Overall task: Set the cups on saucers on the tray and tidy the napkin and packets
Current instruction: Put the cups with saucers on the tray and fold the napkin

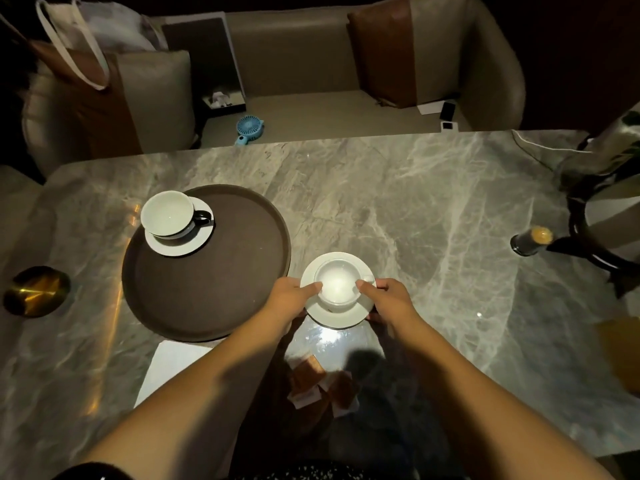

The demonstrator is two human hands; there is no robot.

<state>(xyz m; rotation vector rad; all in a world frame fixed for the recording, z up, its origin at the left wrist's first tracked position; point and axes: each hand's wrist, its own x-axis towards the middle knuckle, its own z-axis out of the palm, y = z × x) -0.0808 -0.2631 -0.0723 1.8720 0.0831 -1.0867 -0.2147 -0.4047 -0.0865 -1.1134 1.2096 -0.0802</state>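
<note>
A round dark brown tray (221,292) lies on the marble table left of centre. On its far left rim stands a white cup (168,213) with a dark handle on a white saucer (199,240). Just right of the tray, a second white cup (337,284) sits on a white saucer (337,318). My left hand (292,297) grips that saucer's left edge with the thumb on the cup rim. My right hand (389,297) grips its right edge the same way. A white napkin (166,367) lies under my left forearm. Orange packets (313,382) lie scattered between my arms.
A brass dish (36,291) sits at the table's left edge. A dark bottle with a gold cap (533,239) and a black stand (595,237) are at the right. A sofa with cushions, a bag and a blue hand fan (249,128) lies beyond the table.
</note>
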